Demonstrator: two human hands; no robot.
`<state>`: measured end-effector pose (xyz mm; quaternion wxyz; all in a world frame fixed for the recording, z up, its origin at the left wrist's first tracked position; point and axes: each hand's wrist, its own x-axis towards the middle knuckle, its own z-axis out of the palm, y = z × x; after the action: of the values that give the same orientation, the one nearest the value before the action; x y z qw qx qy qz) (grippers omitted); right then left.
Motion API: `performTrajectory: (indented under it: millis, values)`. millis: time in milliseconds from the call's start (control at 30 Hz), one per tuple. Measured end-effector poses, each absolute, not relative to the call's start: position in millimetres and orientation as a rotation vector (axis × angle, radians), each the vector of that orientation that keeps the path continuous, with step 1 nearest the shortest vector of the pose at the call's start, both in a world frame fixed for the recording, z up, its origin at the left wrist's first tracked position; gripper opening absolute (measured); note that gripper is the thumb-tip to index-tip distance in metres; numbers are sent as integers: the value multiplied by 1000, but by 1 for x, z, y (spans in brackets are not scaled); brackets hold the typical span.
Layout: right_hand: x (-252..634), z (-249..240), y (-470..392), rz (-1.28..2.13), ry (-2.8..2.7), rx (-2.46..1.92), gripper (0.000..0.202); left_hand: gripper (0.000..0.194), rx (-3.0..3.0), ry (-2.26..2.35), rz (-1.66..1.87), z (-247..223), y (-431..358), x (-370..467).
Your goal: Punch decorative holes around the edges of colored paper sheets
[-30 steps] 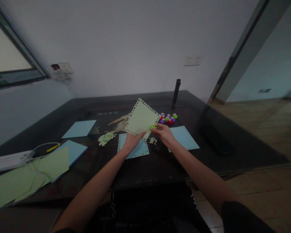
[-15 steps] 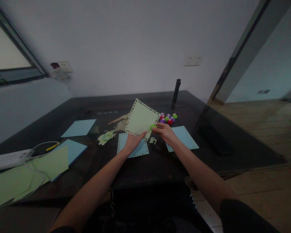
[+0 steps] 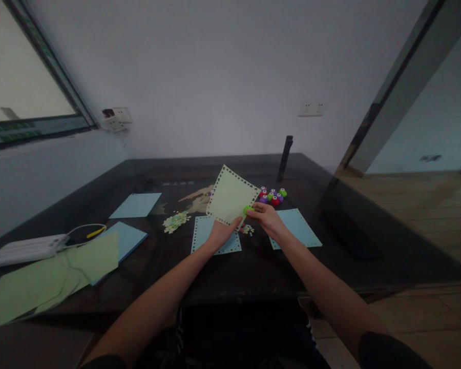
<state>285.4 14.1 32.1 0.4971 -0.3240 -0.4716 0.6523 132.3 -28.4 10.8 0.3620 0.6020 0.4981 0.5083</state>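
A pale green sheet (image 3: 232, 197) with punched holes along its edges is raised off the table, tilted, with my left hand (image 3: 221, 233) gripping its lower edge. At the sheet's lower right corner, my right hand (image 3: 267, 216) pinches a small green punch (image 3: 248, 210). Under my left hand lies a blue sheet (image 3: 202, 230) with holes round its border. Another hole-edged blue sheet (image 3: 297, 228) is beneath my right wrist. Small paper bits (image 3: 247, 230) lie between the hands. Several red, green and purple punches (image 3: 274, 200) stand just behind my right hand.
A larger pile of paper bits (image 3: 175, 221) is left of centre. Further left are blue sheets (image 3: 136, 205), green sheets (image 3: 54, 277) and a white power strip (image 3: 26, 250) with a cable. A black upright object (image 3: 285, 159) stands at the back; a dark flat object (image 3: 349, 234) lies right.
The whole view has shifted, so the scene sits slightly lower and further right. Both hands keep their holds on the green sheet and the punch.
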Motion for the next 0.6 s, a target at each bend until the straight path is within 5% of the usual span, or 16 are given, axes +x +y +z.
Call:
performTrajectory:
  millis: [600]
  values:
    - [288,32,14,1657,-1238,-780,37,21,1564,1406,1358,26,-31,129]
